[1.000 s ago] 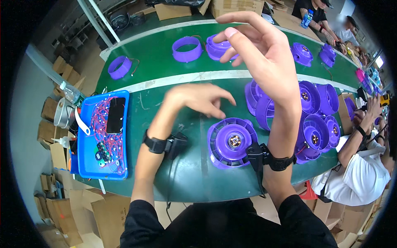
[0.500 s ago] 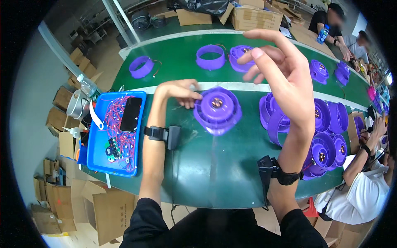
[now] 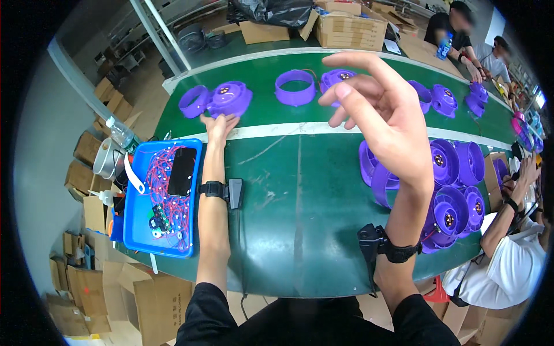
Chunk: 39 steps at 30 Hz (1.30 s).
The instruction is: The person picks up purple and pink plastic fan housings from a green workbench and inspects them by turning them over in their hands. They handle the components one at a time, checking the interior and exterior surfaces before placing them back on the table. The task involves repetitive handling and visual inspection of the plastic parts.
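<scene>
At the far left, a round purple fan housing (image 3: 230, 99) with a dark centre rests against the fingers of my left hand (image 3: 219, 124). My fingers are at its near edge, partly hidden beneath it, and the housing is slightly blurred. Right beside it stands an open purple ring (image 3: 193, 102). My right hand (image 3: 381, 109) hovers over the right side of the table, holding nothing, with its fingers apart and loosely curved. Behind it, another purple housing (image 3: 337, 78) is partly covered by the fingers. Several purple housings (image 3: 449, 216) are grouped near my right forearm.
A blue tray (image 3: 131, 230) at the left contains red wires, a black phone (image 3: 182, 171) and small parts. A pale strip (image 3: 271, 132) crosses the green table (image 3: 288, 225). Another purple ring (image 3: 295, 87) stands beyond it. Co-workers sit along the right; cardboard boxes (image 3: 352, 30) stand at the back.
My left hand has carried the purple housing from mid-table to the far left, across the pale strip and beside the ring. My right hand stays raised, shifted slightly in view.
</scene>
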Each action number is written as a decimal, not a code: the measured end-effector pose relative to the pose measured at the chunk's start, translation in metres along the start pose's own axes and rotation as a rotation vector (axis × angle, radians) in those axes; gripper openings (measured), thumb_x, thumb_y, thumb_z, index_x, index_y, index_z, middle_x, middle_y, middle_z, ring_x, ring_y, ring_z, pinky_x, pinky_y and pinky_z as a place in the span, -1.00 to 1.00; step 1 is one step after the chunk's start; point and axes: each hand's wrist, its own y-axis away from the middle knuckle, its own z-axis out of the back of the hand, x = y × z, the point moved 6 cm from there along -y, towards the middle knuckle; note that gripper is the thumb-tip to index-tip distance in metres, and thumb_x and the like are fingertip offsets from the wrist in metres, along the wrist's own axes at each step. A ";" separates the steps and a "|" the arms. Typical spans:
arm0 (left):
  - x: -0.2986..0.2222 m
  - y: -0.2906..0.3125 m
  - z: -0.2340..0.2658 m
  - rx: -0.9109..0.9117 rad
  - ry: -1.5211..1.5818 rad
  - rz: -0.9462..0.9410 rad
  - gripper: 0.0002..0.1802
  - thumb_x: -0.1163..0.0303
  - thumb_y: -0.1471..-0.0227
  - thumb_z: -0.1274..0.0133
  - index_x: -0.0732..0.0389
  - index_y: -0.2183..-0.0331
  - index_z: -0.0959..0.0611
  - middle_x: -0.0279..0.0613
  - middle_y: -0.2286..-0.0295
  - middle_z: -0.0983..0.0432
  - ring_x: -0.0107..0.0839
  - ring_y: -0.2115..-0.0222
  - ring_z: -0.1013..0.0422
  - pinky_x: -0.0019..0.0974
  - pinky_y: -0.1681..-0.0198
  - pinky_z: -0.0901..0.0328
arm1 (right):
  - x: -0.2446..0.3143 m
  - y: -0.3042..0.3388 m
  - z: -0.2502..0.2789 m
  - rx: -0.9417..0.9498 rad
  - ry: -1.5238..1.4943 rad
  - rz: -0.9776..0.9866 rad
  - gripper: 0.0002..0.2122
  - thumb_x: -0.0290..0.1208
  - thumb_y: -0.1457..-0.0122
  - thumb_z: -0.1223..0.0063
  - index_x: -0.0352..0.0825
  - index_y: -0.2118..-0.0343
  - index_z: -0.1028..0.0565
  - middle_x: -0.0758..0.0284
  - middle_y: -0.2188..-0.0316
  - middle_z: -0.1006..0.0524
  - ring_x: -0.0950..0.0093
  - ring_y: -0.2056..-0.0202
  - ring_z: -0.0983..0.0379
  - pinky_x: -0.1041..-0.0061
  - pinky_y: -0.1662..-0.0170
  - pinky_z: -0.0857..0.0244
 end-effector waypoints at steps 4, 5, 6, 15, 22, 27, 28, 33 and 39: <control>-0.019 0.001 -0.002 -0.034 -0.217 -0.002 -0.14 0.56 -0.09 0.07 0.09 -0.26 0.19 0.22 0.06 -0.41 -0.03 0.29 -0.55 -0.04 0.29 -0.52 | 0.001 0.000 0.005 0.017 0.091 0.017 -0.73 -0.45 -0.27 0.01 -0.35 -0.01 -0.45 0.33 0.41 -0.60 0.66 0.44 -0.47 0.65 0.35 -0.36; -0.025 -0.002 0.000 -0.055 -0.313 -0.051 -0.21 0.55 -0.10 0.07 0.12 -0.25 0.08 0.15 0.10 -0.44 -0.14 0.35 -0.56 -0.17 0.37 -0.53 | 0.000 -0.001 0.001 0.017 0.062 0.025 -0.75 -0.45 -0.25 -0.01 -0.34 0.02 -0.48 0.34 0.43 -0.59 0.67 0.44 -0.47 0.62 0.35 -0.38; -0.027 -0.006 -0.011 0.023 -0.351 -0.051 -0.34 0.52 -0.10 0.04 0.17 -0.19 -0.10 0.03 0.19 -0.50 -0.24 0.38 -0.55 -0.24 0.40 -0.49 | 0.004 0.000 0.000 0.016 0.079 0.070 -0.75 -0.42 -0.19 -0.04 -0.37 0.09 -0.50 0.25 0.47 -0.59 0.56 0.50 -0.50 0.54 0.41 -0.38; -0.090 0.195 -0.223 0.954 -0.486 -0.323 -0.73 0.40 -0.15 -0.05 0.20 0.09 -0.59 -0.25 0.33 -0.61 -0.44 0.26 -0.51 -0.34 0.29 -0.38 | 0.023 0.043 -0.041 0.508 0.270 0.300 -0.88 -0.48 -0.02 -0.05 -0.43 0.41 -0.45 0.06 0.67 -0.45 0.06 0.60 -0.46 0.16 0.50 -0.32; -0.097 0.291 -0.284 1.134 -0.734 -0.745 -0.31 0.26 -0.01 -0.16 0.24 -0.14 -0.34 0.13 -0.01 -0.43 0.04 -0.06 -0.35 -0.04 -0.11 -0.25 | 0.035 0.048 -0.062 0.538 0.212 0.308 -0.83 -0.41 0.05 -0.10 -0.45 0.50 -0.52 0.04 0.57 -0.53 0.05 0.46 -0.53 0.15 0.38 -0.40; -0.040 0.250 -0.304 1.094 -0.846 -0.533 -0.35 0.50 0.03 0.04 0.28 -0.15 -0.29 0.27 0.01 -0.42 0.18 -0.02 -0.35 -0.06 -0.11 -0.24 | 0.033 0.043 -0.050 0.508 0.292 0.259 -0.83 -0.40 0.07 -0.12 -0.44 0.51 -0.53 0.05 0.60 -0.53 0.06 0.48 -0.53 0.17 0.40 -0.41; -0.033 0.246 -0.303 1.126 -0.882 -0.307 -0.35 0.59 0.10 0.10 0.26 -0.12 -0.35 0.26 0.06 -0.47 0.16 0.01 -0.39 -0.06 -0.07 -0.28 | 0.032 0.043 -0.047 0.496 0.294 0.254 -0.83 -0.40 0.07 -0.12 -0.44 0.51 -0.53 0.05 0.61 -0.53 0.06 0.49 -0.53 0.18 0.40 -0.42; -0.038 0.243 -0.293 1.360 -0.766 -0.455 -0.41 0.69 0.16 0.09 0.23 -0.01 -0.52 0.15 0.11 -0.54 0.05 0.04 -0.45 -0.11 -0.06 -0.30 | 0.032 0.042 -0.048 0.489 0.294 0.268 -0.83 -0.41 0.07 -0.12 -0.45 0.53 -0.52 0.04 0.62 -0.53 0.07 0.50 -0.53 0.18 0.41 -0.43; -0.083 0.216 -0.234 1.599 -0.820 -0.177 -0.55 0.67 0.15 0.02 0.37 0.11 -0.61 -0.09 0.20 -0.59 -0.37 0.15 -0.47 -0.32 0.01 -0.33 | 0.044 0.040 -0.054 0.451 0.327 0.394 -0.84 -0.43 0.07 -0.09 -0.46 0.53 -0.53 0.01 0.62 -0.52 0.06 0.52 -0.53 0.19 0.42 -0.43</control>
